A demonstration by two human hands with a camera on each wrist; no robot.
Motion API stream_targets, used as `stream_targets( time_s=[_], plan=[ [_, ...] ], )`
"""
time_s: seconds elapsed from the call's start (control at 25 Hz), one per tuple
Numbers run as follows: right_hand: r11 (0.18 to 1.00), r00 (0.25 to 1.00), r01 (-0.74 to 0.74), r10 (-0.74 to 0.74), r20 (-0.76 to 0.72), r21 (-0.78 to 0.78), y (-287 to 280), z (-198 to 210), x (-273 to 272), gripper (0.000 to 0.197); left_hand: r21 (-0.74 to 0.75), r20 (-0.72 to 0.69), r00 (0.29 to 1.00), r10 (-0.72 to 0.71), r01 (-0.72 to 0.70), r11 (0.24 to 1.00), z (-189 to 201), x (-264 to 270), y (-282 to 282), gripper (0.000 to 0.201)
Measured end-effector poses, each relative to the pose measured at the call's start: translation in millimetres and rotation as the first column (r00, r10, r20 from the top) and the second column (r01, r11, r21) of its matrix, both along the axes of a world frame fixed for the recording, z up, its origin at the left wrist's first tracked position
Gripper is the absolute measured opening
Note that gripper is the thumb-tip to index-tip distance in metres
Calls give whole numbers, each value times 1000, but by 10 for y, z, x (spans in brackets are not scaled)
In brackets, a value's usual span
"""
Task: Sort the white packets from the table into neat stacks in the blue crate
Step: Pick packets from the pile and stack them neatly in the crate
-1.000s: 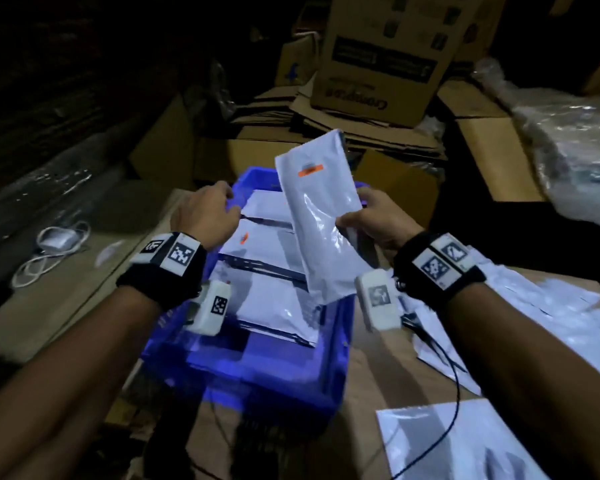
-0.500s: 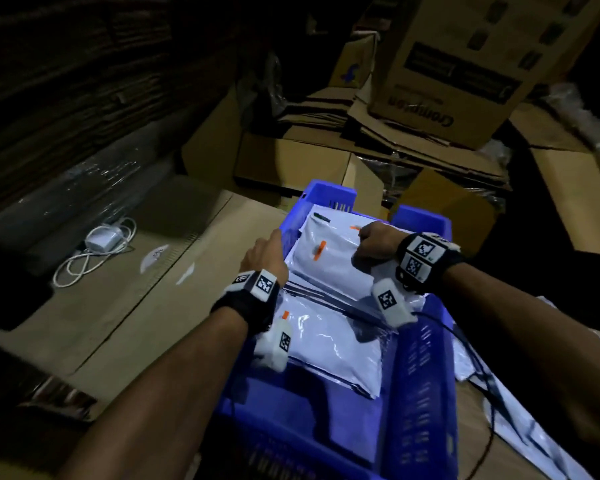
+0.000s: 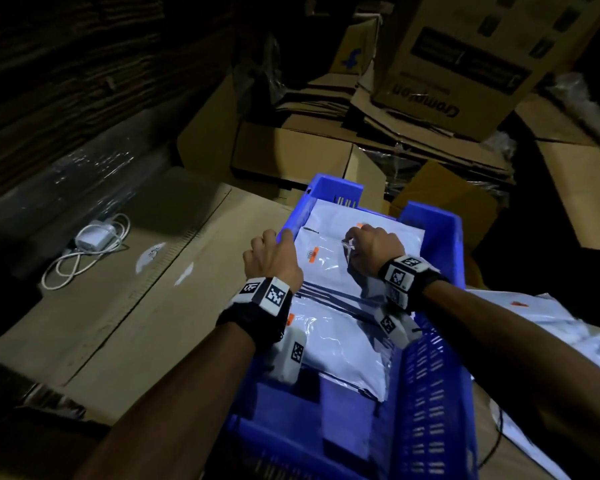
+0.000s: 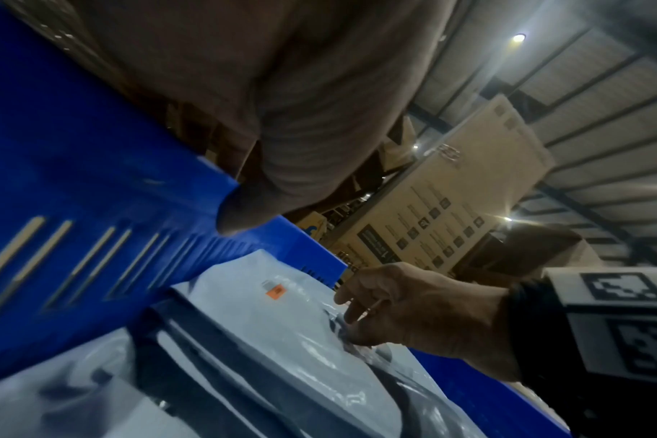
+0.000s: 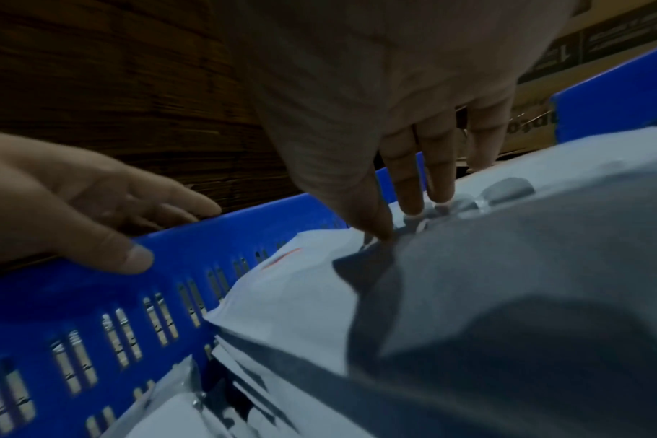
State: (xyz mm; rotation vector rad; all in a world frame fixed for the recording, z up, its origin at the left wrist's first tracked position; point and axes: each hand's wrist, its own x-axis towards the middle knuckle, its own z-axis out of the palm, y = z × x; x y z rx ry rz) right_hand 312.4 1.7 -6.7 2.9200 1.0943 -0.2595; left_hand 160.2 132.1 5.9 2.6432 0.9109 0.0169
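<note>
The blue crate (image 3: 433, 375) (image 4: 94, 177) (image 5: 94, 296) stands in front of me with white packets lying in it. A top packet (image 3: 326, 268) (image 4: 282, 326) (image 5: 301, 296) with an orange tag lies flat at the far end. My right hand (image 3: 350, 240) (image 4: 347, 323) (image 5: 398, 225) is on it, thumb and fingertips pinching its creased plastic. My left hand (image 3: 281, 237) (image 5: 162, 231) holds the crate's left rim, thumb inside and fingers outside. Another packet (image 3: 336, 348) lies nearer me in the crate. Loose packets (image 3: 551, 327) lie on the table to the right.
A white charger with its coiled cable (image 3: 94, 237) lies on the cardboard-covered table to the left. Cardboard boxes (image 3: 465, 64) and flattened cartons are piled behind the crate. A black cable runs along the table right of the crate.
The packet that my right hand held upright over the crate has come down flat on the far stack. My left hand has stayed at the crate's left rim.
</note>
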Motion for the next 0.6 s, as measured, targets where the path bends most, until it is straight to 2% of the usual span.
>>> stream_targets(
  time_s=[0.12,0.2,0.28,0.44,0.6],
  plan=[
    [994,1000,-9,9,-3,-108,-145,96,-85,44,163,62,984,-166,154,975,39,162,-129,49],
    [988,999,12,-17,-34,-152,-285,148,-155,48,114,21,966,-257,253,961,19,316,-214,42],
    [981,993,61,-79,-91,-185,-425,159,-226,53,11,-56,955,-290,291,957,-53,447,-255,36],
    [965,975,116,-156,-156,-237,-578,107,-331,51,-131,-173,948,-267,247,960,-239,541,-251,34],
    [961,969,137,-180,-168,-240,-545,53,-388,48,-165,-197,954,-224,193,967,-348,528,-178,30]
  ],
)
